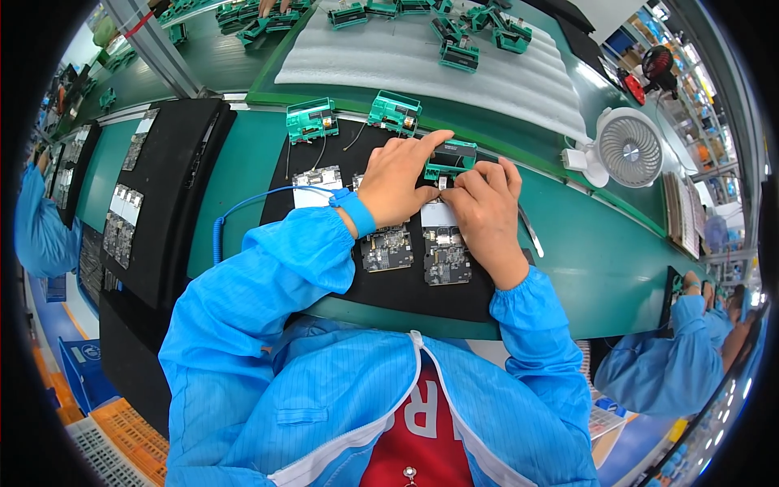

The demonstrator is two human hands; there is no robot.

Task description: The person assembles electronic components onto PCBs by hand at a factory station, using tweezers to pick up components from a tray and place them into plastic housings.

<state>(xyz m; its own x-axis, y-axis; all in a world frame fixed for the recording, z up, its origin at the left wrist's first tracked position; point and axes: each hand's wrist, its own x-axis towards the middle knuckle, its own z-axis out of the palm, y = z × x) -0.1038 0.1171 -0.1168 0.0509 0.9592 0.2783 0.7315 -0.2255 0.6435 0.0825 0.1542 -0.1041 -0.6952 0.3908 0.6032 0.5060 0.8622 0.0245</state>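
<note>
Left hand point(399, 174) grips a small green module point(449, 159) from above, index finger stretched along its top edge and thumb tucked under — a hold that pins the part against the mat so it cannot slide. Right hand point(485, 207) is closed to a narrow pinch just below the module, fingertips meeting at something small and pale; what it is cannot be resolved. Both hands work over the far edge of a black mat point(276, 183), which gives a soft bed for bare electronics. Two dark circuit boards point(388, 247) lie side by side just under the wrists, near at hand. Two more green modules point(312, 120) sit at the mat's far rim. A blue wrist strap point(355, 209) with coiled cord point(217, 235) circles the left wrist, presumably grounding. White desk fan point(623, 148) stands well apart, right.
</note>
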